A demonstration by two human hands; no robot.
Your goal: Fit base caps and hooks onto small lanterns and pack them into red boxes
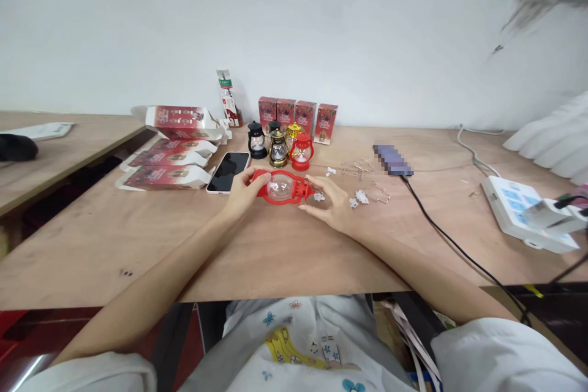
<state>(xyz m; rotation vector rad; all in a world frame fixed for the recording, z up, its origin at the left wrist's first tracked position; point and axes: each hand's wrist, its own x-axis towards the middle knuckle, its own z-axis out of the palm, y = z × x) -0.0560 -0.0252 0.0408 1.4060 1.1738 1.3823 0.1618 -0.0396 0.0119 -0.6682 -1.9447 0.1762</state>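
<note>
A red miniature lantern (279,187) with a clear globe lies on its side just above the table, its base toward the left. My left hand (245,191) is closed around the base end, thumb on top. At the lantern's top end, my right hand (331,203) spans it with thumb and fingers on either side. A tiny metallic bit shows by that thumb tip, too small to make out. Behind them stand another red lantern (301,152), a bronze lantern (278,150), a black lantern (256,141) and a gold lantern (294,130). Small white pieces (361,196) lie right of my right hand.
Bent wire handles (379,193) lie at the right, near a dark phone-like device (392,160) with a black cable. A power strip (523,211) sits farther right. At left are a phone (228,173) and opened red boxes (168,177). Upright red boxes (326,124) stand behind.
</note>
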